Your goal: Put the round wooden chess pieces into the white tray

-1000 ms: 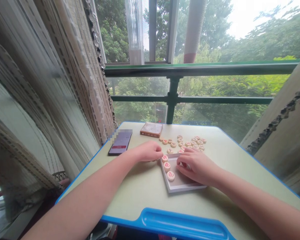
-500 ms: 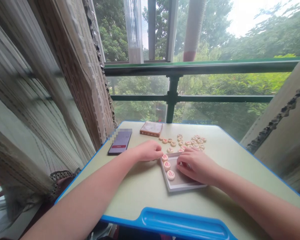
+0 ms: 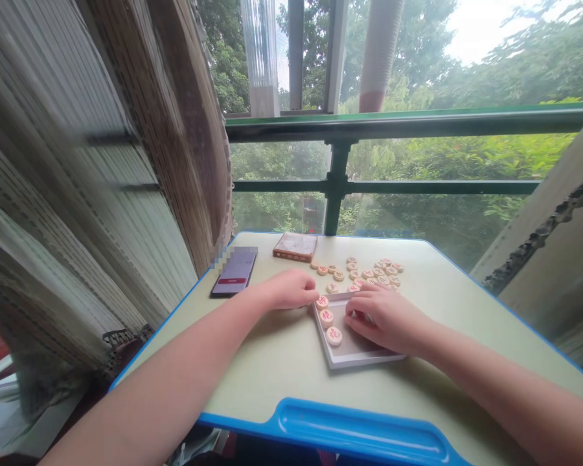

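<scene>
three round wooden game pieces (image 3: 326, 317) with red marks lie in a row along the left wall of a shallow white tray (image 3: 364, 360), which sits at the centre of the pale green bench (image 3: 272, 362); the rest of the tray floor that shows is bare. going by that, the filling of the tray looks barely begun: a much larger scatter of loose pieces (image 3: 369, 274) lies on the bench just beyond the tray's far edge, not yet in it. the left hand (image 3: 291, 289) rests on the bench at the tray's upper left corner, fingers curled under in a loose fist, its fingertips right beside the topmost piece of the row; i cannot tell whether it pinches that piece or only touches it. the right hand (image 3: 386, 317) lies palm down over the right half of the tray, fingers bent and close together, tips pressed toward the tray floor near its middle; anything under them is hidden, so i cannot tell whether it holds a piece. farther up the frame, a flat brown box (image 3: 295, 246) sits near the far edge of the bench, and a dark phone (image 3: 234, 273) lies at the left edge. a striped curtain (image 3: 102, 168) fills the left of the frame, and a green railing (image 3: 408, 122) crosses the window behind.
</scene>
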